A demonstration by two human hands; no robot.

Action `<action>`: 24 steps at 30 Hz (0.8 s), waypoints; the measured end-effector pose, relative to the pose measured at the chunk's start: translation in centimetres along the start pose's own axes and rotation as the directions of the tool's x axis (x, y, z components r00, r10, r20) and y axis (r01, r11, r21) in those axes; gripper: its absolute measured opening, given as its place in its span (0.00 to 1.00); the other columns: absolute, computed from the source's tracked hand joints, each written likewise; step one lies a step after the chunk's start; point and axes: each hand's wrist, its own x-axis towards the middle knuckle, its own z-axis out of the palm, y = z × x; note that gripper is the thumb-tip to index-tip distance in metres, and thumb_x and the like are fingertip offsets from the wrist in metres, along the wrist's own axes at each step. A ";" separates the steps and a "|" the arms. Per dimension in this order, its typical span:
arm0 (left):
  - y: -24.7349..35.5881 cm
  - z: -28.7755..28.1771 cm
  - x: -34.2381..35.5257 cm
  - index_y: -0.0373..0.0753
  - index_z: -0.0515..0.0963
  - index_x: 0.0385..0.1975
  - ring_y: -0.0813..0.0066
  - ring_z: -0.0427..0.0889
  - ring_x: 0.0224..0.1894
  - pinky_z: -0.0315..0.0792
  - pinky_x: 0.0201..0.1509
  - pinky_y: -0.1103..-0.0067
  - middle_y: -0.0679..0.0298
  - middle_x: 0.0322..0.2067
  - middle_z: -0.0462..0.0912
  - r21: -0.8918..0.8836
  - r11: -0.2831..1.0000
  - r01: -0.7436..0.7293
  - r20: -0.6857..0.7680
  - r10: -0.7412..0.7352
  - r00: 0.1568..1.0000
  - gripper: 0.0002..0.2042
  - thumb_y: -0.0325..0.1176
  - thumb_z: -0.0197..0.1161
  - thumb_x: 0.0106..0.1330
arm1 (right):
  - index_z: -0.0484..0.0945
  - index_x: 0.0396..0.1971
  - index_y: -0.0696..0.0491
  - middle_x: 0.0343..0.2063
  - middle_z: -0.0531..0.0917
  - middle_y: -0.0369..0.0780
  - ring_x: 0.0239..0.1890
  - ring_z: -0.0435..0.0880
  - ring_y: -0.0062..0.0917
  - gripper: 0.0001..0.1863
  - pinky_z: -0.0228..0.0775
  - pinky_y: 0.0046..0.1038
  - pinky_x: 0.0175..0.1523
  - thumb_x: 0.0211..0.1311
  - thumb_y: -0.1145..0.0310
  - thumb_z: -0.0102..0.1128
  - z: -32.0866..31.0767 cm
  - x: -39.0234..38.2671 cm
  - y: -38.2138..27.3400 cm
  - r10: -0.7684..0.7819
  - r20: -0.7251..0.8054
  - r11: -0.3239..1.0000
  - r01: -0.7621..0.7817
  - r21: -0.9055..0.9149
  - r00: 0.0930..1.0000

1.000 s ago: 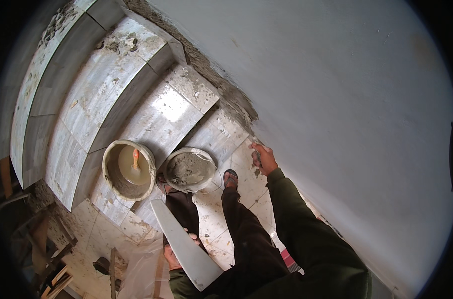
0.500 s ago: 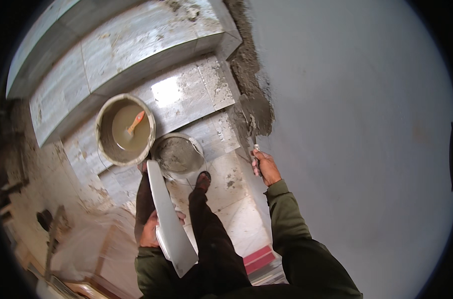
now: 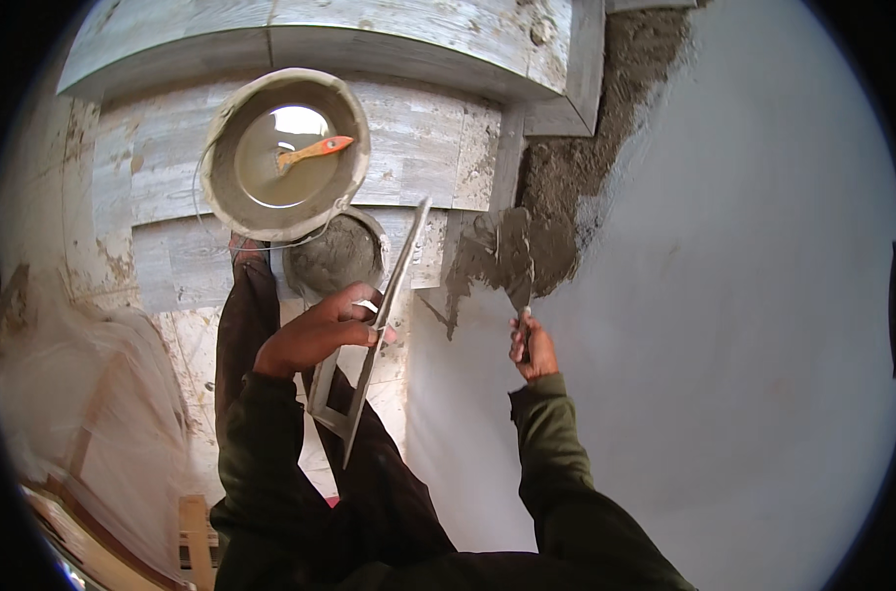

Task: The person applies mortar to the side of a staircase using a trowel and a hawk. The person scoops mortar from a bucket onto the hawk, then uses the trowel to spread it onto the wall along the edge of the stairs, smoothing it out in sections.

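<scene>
My left hand is closed on a long flat plastering trowel, now held nearly edge-on, its blade upright and leaning right. Part of the trowel's handle frame shows below the fingers. My right hand is wrapped round the handle of a small hand trowel. That trowel's narrow blade lies against wet grey mortar on the wall beside the stairs. A bucket of dark mortar stands between the left hand and the steps. Behind it is a larger bucket of cloudy water with an orange-handled brush in it.
Wood-look tiled steps spattered with mortar rise ahead. A smooth pale grey wall fills the right side. Plastic sheeting covers something at the left, near a wooden piece. My legs stand below the buckets.
The view has shifted, and the buckets appear higher. My left hand has lifted the plastering trowel toward the wall and turned its blade edge-on. The right hand keeps the small trowel at the mortar.
</scene>
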 end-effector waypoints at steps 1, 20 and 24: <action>0.6 -0.2 -0.8 0.33 0.61 0.54 0.75 0.74 0.45 0.64 0.52 0.78 0.57 0.41 0.79 -0.006 1.000 -0.021 0.007 0.021 1.000 0.25 0.29 0.54 0.54 | 0.70 0.33 0.52 0.13 0.65 0.28 0.10 0.58 0.13 0.16 0.51 0.15 0.15 0.62 0.54 0.51 0.4 -1.6 -0.1 0.000 0.006 1.000 0.000 -0.029 1.000; -1.7 -1.4 -4.0 0.36 0.66 0.48 0.75 0.74 0.38 0.66 0.45 0.79 0.58 0.35 0.80 0.012 0.988 -0.155 -0.105 0.156 0.982 0.20 0.35 0.58 0.56 | 0.59 0.62 0.45 0.33 0.75 0.45 0.24 0.80 0.35 0.28 0.71 0.36 0.25 0.59 0.67 0.44 2.5 1.9 -8.7 -0.373 0.659 -0.913 -0.131 -0.386 0.653; -2.4 -1.6 -4.7 0.35 0.66 0.48 0.74 0.75 0.39 0.65 0.46 0.79 0.58 0.35 0.80 0.005 0.987 -0.160 -0.149 0.159 0.976 0.20 0.35 0.59 0.56 | 0.60 0.62 0.46 0.33 0.76 0.45 0.25 0.80 0.32 0.28 0.71 0.32 0.27 0.59 0.69 0.43 2.5 -2.0 -10.0 -0.281 0.625 -0.959 -0.196 -0.204 0.728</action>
